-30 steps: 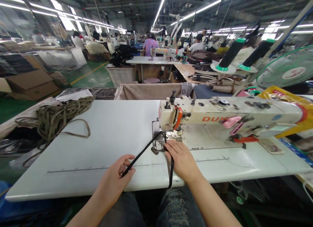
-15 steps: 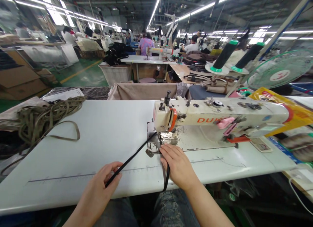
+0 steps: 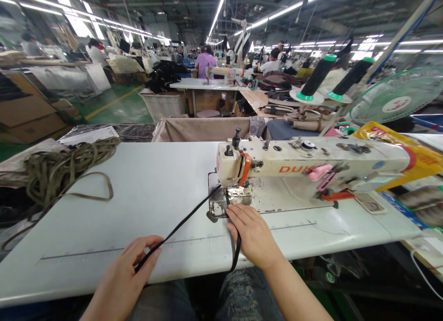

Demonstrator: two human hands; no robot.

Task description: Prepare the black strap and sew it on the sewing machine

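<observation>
A narrow black strap (image 3: 188,216) runs taut from under the presser foot area of the sewing machine (image 3: 311,162) down to the left. Its near end is pinched in my left hand (image 3: 136,261), which is closed over the front left of the table. My right hand (image 3: 251,233) lies at the front of the metal needle plate (image 3: 217,205), fingertips together on the strap where it enters. Below that hand, the strap loops over the table's front edge. The needle is hidden behind the machine head.
An olive webbing heap (image 3: 65,169) lies on the table's left end. A beige fabric-lined bin (image 3: 204,129) stands behind the table (image 3: 166,169). Black thread cones (image 3: 316,79) and a green fan (image 3: 398,99) are at right. Other people work farther back.
My left hand has moved down and left, drawing out a longer stretch of black strap from the machine. My right hand has stayed nearly in place.
</observation>
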